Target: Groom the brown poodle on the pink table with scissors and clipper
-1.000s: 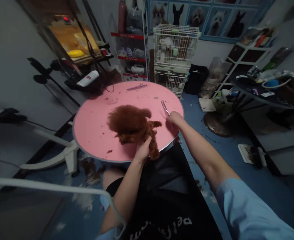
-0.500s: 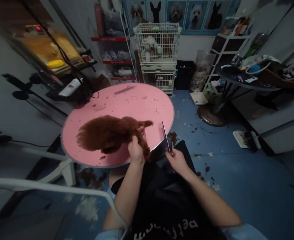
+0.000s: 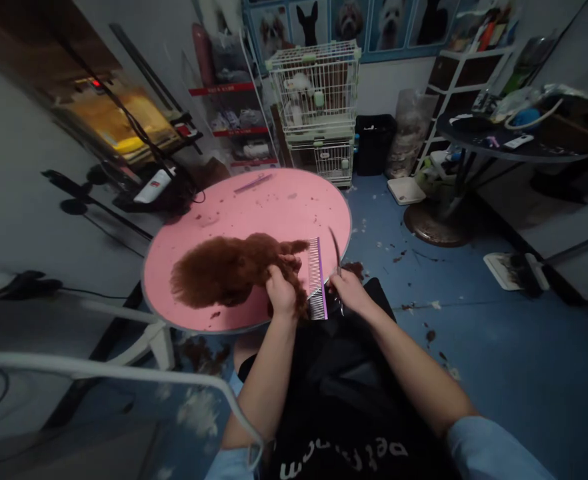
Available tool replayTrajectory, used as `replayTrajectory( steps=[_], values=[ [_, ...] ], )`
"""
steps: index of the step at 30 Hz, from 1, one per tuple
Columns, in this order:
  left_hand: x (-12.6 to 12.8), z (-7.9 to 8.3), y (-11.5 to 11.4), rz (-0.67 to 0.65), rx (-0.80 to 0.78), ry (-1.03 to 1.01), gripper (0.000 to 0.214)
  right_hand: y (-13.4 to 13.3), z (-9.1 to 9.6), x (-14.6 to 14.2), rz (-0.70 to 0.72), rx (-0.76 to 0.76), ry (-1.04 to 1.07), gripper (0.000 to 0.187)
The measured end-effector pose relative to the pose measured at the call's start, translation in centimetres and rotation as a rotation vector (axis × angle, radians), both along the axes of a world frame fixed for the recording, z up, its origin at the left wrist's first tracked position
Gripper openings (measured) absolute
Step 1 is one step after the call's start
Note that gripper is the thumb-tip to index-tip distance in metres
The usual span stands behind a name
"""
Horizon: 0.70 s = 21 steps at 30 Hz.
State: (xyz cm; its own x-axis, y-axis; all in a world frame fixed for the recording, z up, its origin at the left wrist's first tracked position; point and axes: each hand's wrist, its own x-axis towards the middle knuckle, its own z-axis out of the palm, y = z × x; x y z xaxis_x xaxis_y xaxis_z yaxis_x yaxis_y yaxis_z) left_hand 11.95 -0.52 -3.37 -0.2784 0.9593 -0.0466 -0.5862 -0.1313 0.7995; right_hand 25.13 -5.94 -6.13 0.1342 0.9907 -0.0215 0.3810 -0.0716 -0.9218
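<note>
A small brown curly dog [image 3: 229, 270] lies on the round pink grooming table [image 3: 274, 207]. My left hand [image 3: 281, 293] is closed round the dog's hind leg at the table's near edge. My right hand [image 3: 348, 292] is closed on a purple metal comb [image 3: 316, 277] and a pair of scissors [image 3: 335, 245], both pointing away from me, just right of the dog's rear. I wear a black apron [image 3: 339, 393] with white lettering.
Another purple comb [image 3: 253, 183] lies at the table's far side. A white wire cage [image 3: 317, 90] holding a white dog stands beyond. Shelves, a black bin [image 3: 371, 143], a dark side table [image 3: 504, 140] and fur clippings on the blue floor surround me. A white rail [image 3: 124, 377] crosses near left.
My right hand drew back from the table's right edge to my lap, then rose again with the comb beside the dog's rear. The dog stretched out leftward; my left hand kept its hold.
</note>
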Motion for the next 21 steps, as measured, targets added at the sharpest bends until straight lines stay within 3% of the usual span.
replayTrajectory(
  steps=[3,7,10,12,16,21],
  values=[
    [-0.1,-0.1,-0.1,-0.020,0.012,0.021,0.031,-4.2,-0.3,-0.1,0.027,-0.052,0.110,0.034],
    [0.0,0.0,-0.1,-0.017,0.067,0.030,0.032,-10.1,-1.5,-2.7,0.140,-0.451,0.674,0.040],
    [0.2,0.1,0.0,0.014,0.069,0.030,0.035,-12.1,-2.0,-5.7,0.225,-0.567,0.930,0.073],
    [0.3,0.1,0.0,0.031,0.075,0.040,0.036,-12.3,-1.8,-7.3,0.221,-0.543,0.852,0.080],
    [0.3,0.0,0.0,0.050,0.093,0.066,0.036,-11.9,-1.0,-8.9,0.142,-0.301,0.456,0.049],
    [0.3,0.1,-0.1,0.063,0.102,0.046,0.035,-11.5,-1.5,-9.4,0.141,-0.203,0.246,0.044]
  ],
)
